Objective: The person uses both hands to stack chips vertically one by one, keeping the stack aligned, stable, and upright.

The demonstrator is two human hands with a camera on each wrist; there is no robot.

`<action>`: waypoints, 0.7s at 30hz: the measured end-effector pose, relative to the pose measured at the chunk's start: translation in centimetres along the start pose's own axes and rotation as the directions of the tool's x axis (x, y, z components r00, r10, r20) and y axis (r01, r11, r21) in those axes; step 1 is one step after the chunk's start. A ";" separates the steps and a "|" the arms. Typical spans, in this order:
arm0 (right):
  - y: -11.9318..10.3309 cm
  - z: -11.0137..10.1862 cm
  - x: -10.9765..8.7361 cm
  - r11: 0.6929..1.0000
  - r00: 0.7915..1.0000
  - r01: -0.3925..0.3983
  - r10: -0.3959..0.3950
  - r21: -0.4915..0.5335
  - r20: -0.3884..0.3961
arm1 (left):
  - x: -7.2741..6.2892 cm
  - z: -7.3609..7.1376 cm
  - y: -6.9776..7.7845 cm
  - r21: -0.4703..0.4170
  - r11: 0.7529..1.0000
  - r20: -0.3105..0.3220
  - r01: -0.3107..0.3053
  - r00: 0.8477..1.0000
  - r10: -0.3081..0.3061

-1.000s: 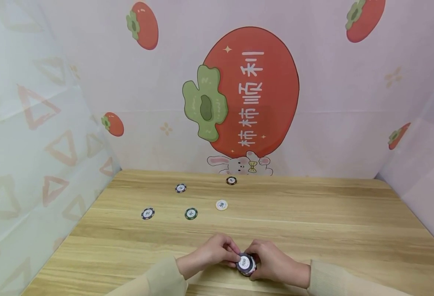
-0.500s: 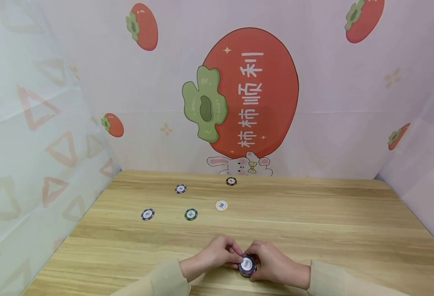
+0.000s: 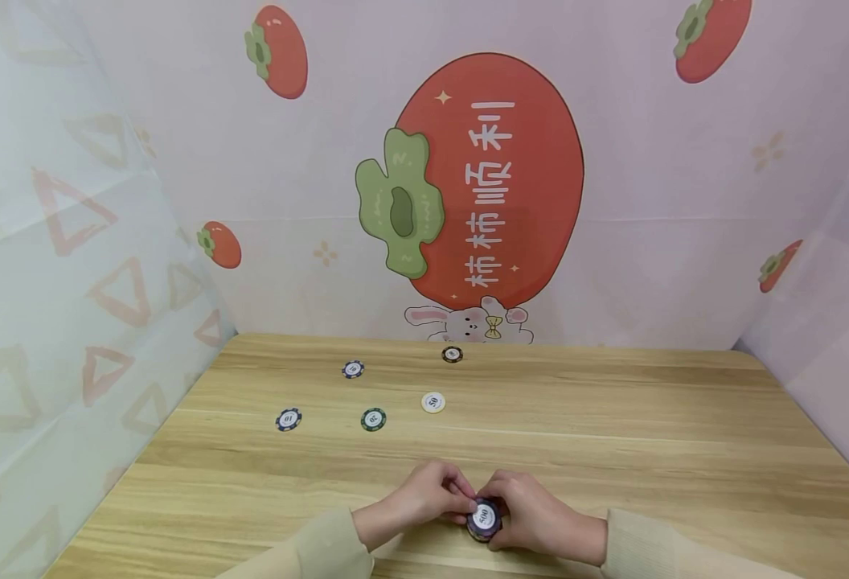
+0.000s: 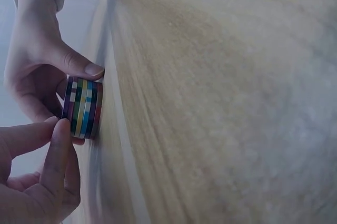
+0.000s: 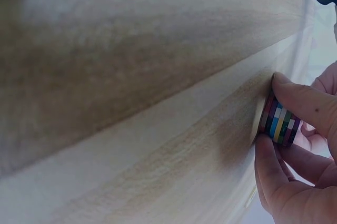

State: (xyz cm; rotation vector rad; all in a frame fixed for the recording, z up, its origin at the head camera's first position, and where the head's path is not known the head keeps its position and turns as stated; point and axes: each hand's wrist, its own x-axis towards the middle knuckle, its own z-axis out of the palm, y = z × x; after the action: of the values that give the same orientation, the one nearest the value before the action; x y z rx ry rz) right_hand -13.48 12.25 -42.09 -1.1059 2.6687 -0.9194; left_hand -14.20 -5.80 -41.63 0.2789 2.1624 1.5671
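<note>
A short stack of poker chips (image 3: 478,537) stands on the table near its front edge. On top lies a dark purple poker chip (image 3: 485,517) marked 500, lined up with the chips below. My right hand (image 3: 536,515) grips the stack from the right, with thumb and fingers round its sides. From the left, my left hand (image 3: 428,494) pinches the edge of the top chip between thumb and index finger. Bands of several colours show along the side of the stack (image 4: 86,108) in the left wrist view.
Farther back on the wooden table (image 3: 613,418) lie single chips, spread apart: a dark blue chip (image 3: 289,419), another blue chip (image 3: 353,369), a green chip (image 3: 373,419), a white chip (image 3: 433,402) and a black chip (image 3: 453,354). A printed cloth wall (image 3: 649,265) stands behind.
The 500 chip, earlier offset to the left over the stack, has shifted right and sits squarely on top. My left hand moved slightly right with it; my right hand stayed around the stack.
</note>
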 end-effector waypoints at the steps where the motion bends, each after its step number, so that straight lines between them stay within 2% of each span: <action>1: 0.0 0.0 0.0 1.000 1.000 0.000 0.000 -0.005 0.001 | 0.0 -0.1 0.1 0.011 1.000 0.003 0.000 1.000 0.000; 7: -0.1 -0.2 0.0 1.000 1.000 -0.016 0.016 -0.010 0.018 | 0.5 -1.2 0.3 0.134 0.990 0.068 -0.053 0.997 0.044; 10: -0.2 -0.3 0.0 1.000 0.999 -0.025 0.025 0.000 0.030 | 0.8 -1.8 0.2 0.218 0.969 0.106 -0.119 0.990 0.098; 12: -0.2 -0.4 0.1 0.999 0.999 -0.034 0.034 0.006 0.041 | 1.0 -2.2 0.2 0.284 0.943 0.133 -0.174 0.981 0.141; 15: -0.2 -0.6 0.1 0.999 0.997 -0.047 0.046 0.017 0.061 | 1.4 -2.9 0.4 0.418 0.867 0.175 -0.272 0.960 0.217; 16: -0.2 -0.6 0.1 0.999 0.997 -0.049 0.048 0.018 0.064 | 1.6 -3.1 0.6 0.467 0.830 0.188 -0.306 0.951 0.245; 18: -0.2 -0.6 0.2 0.998 0.996 -0.055 0.053 0.027 0.073 | 2.0 -3.7 0.8 0.567 0.740 0.209 -0.361 0.932 0.295; 21: -0.2 -0.6 0.2 0.998 0.996 -0.054 0.052 0.035 0.074 | 2.5 -4.7 1.3 0.682 0.618 0.214 -0.390 0.915 0.341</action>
State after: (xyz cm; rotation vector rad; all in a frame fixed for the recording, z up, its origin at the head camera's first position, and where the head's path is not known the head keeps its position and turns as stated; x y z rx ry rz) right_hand -13.69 12.29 -41.47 -1.0351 2.5985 -0.8979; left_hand -18.75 -8.32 -39.85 1.0680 2.6946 0.7524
